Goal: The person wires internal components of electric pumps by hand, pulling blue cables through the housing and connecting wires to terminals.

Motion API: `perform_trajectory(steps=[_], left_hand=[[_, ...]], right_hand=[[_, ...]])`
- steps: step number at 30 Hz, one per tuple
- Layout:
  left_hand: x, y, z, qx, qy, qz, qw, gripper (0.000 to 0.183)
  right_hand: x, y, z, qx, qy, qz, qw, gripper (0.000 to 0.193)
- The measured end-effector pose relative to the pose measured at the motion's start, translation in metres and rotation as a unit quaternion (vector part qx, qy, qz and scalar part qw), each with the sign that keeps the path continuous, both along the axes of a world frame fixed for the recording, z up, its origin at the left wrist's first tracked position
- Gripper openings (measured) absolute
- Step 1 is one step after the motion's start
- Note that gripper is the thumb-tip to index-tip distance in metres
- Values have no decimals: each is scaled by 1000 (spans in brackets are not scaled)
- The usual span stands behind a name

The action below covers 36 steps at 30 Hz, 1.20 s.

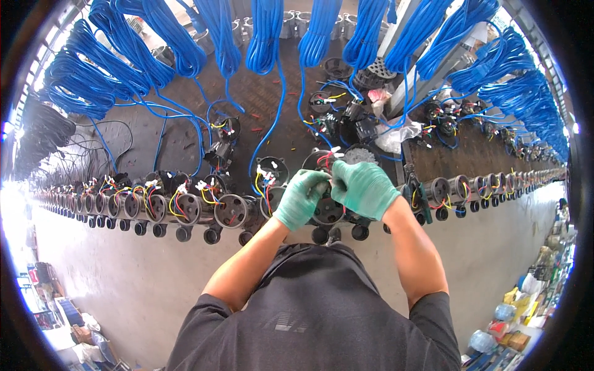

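Observation:
Both my hands wear green gloves and meet over one black pump motor (327, 211) in a long row on the bench. My left hand (301, 198) curls over the motor's left side with its fingers bent in. My right hand (365, 187) closes over its top right, pinching at the red and white wires (326, 159) that stick up from it. What exactly the fingertips grip is hidden by the gloves.
A row of similar motors (185, 209) with coloured wires runs left and right along the bench edge (124, 232). Coils of blue cable (266, 37) hang above the dark bench top, where several loose motors (221, 139) and a white bag (396, 137) lie. Boxes and bottles (526, 309) sit on the floor at right.

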<state>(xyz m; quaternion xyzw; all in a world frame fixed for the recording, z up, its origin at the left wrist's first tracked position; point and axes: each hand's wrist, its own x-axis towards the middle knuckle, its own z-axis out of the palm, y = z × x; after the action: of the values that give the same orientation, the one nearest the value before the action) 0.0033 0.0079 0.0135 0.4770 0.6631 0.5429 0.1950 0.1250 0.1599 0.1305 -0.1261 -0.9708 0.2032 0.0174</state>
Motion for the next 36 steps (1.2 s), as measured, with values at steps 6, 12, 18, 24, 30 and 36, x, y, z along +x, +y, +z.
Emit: perform_trajectory(steps=[6, 12, 18, 24, 30, 36], left_hand=[[5, -6, 1, -4, -20, 40, 999, 15], [8, -3, 10, -5, 181, 42, 983, 24], [5, -4, 21, -20, 327, 101, 939, 20], [0, -5, -9, 18, 282, 61, 957, 22], [5, -5, 1, 51, 305, 74, 948, 20], [-6, 3, -3, 81, 265, 141, 950, 21]], right_hand=[[10, 31, 17, -133, 7, -166, 977, 26], [-6, 33, -48, -168, -41, -108, 979, 47], [-1, 12, -77, -261, 78, -110, 956, 36], [34, 7, -55, -157, 59, -183, 969, 27], [64, -43, -72, 60, -93, -126, 986, 30], [71, -38, -79, 33, -21, -169, 985, 19]])
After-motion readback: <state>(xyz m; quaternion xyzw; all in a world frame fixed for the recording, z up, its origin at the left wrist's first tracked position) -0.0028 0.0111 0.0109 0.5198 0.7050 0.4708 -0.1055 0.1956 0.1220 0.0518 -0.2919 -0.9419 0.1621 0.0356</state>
